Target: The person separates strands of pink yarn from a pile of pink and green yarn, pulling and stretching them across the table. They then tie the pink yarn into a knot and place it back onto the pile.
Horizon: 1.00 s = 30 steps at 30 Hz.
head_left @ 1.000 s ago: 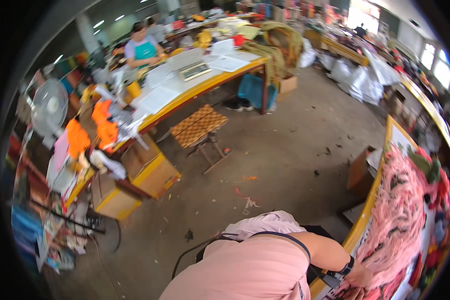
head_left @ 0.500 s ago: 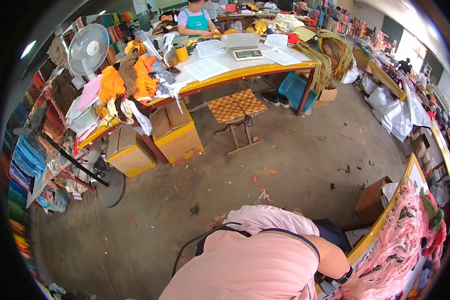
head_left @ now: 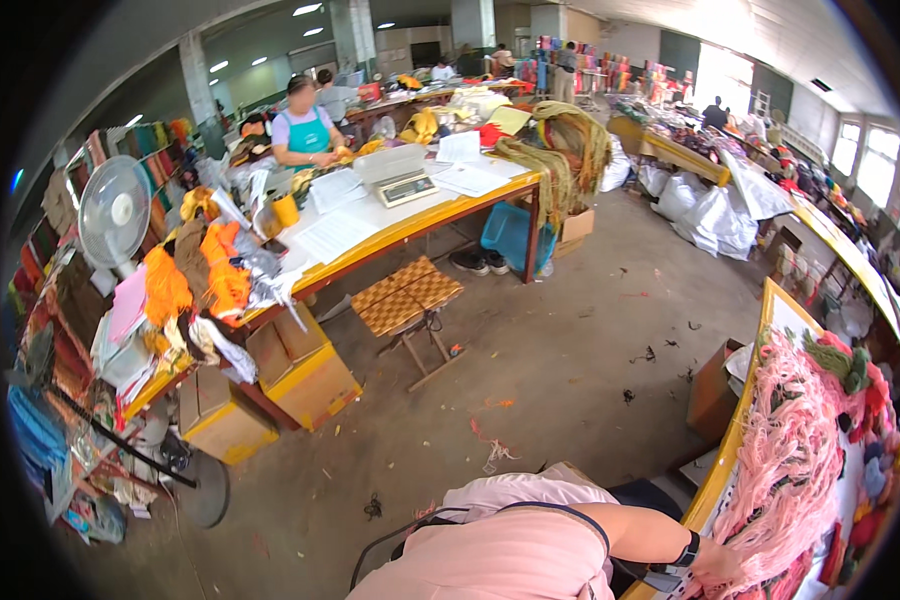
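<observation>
My right arm stretches to the right across a yellow-edged table (head_left: 722, 482), with a dark band on its wrist. At its end my right hand (head_left: 713, 564) is touching the near edge of a big loose heap of pink yarn (head_left: 782, 440). Its fingers are too small and too mixed with the strands to show whether they grip. Green yarn (head_left: 838, 360) and red yarn (head_left: 878, 405) lie beside the pink heap. My left hand is outside the picture.
A cardboard box (head_left: 718, 392) stands beside my table. Ahead are a checked stool (head_left: 407, 293) and a long table (head_left: 355, 245) bearing papers, a scale (head_left: 407, 189) and orange yarn (head_left: 227, 268). A person in a teal apron (head_left: 307, 137) works behind it. A fan (head_left: 116, 212) stands left.
The view has tilted and swung, showing more of the far room. My right hand remains at the pink yarn and now shows more clearly.
</observation>
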Each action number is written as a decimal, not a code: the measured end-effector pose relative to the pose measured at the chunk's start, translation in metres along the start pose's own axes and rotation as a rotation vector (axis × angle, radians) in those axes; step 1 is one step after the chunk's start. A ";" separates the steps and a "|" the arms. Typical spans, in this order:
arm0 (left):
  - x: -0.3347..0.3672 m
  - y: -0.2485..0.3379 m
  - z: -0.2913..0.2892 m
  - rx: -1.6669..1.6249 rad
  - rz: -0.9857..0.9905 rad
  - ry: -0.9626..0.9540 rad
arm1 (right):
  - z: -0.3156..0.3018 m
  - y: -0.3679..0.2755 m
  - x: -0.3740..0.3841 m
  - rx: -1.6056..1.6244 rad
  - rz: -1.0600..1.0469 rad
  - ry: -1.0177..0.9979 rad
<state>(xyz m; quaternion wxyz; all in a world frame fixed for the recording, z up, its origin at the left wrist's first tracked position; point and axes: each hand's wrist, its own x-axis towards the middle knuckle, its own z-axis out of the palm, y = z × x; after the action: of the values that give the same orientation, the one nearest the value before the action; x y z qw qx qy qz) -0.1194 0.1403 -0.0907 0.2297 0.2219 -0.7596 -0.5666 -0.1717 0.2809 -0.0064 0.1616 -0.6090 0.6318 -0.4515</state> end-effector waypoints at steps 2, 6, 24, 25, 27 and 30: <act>-0.014 0.035 0.002 -0.476 -0.149 0.148 | -0.005 0.009 0.000 -0.026 0.032 0.045; -0.033 0.064 -0.006 -0.408 -0.281 0.099 | -0.006 0.013 -0.004 -0.061 0.036 0.065; -0.044 0.049 -0.015 -0.525 -0.167 0.011 | 0.006 -0.008 -0.009 -0.126 -0.048 0.054; -0.035 0.045 -0.013 -0.337 -0.128 0.012 | 0.004 -0.010 -0.008 -0.132 -0.037 0.064; -0.024 0.045 -0.011 -0.151 -0.087 -0.001 | 0.002 -0.013 -0.009 -0.132 -0.030 0.076; -0.020 0.042 -0.009 -0.127 -0.061 -0.016 | 0.006 -0.017 -0.009 -0.122 -0.073 0.020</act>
<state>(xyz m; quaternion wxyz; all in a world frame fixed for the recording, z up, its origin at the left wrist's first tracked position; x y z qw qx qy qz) -0.1011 0.1564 -0.0504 0.2198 0.2255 -0.7168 -0.6222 -0.1542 0.2896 0.0003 0.1010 -0.6358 0.6370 -0.4239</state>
